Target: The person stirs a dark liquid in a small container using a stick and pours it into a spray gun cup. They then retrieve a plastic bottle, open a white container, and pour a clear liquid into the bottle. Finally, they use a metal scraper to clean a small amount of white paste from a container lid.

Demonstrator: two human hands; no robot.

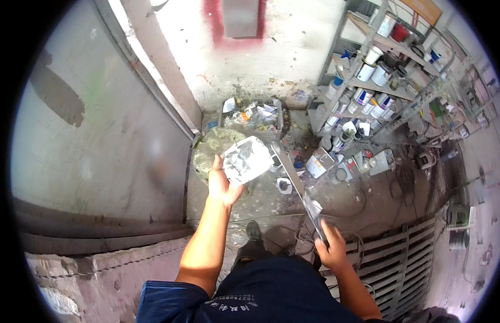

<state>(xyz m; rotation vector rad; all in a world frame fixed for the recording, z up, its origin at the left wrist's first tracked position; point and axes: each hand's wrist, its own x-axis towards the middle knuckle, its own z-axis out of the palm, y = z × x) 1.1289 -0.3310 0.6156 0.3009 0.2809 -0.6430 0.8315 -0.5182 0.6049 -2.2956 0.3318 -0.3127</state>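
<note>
My left hand (224,183) is closed on the left edge of a shallow white tray (247,160), its fingers at the rim and partly hidden beneath. Grey and white smears and flakes coat the inside of the tray. My right hand (332,246) is wrapped around the lower end of a long, narrow, flat grey tool (289,171), which slants up and left past the tray's right side. A white lump or patch shows on the tool above my fingers. The tool's exact kind is unclear, and its tip looks apart from the tray.
A grey crate (283,119) of rubbish stands by the wall beside a pale greenish bag (209,141). Metal shelves (363,81) at right hold several paint cans. A square tin (319,162) and cables (347,211) lie on the floor, near a slatted grating (400,269). A grey panel (115,134) rises at left.
</note>
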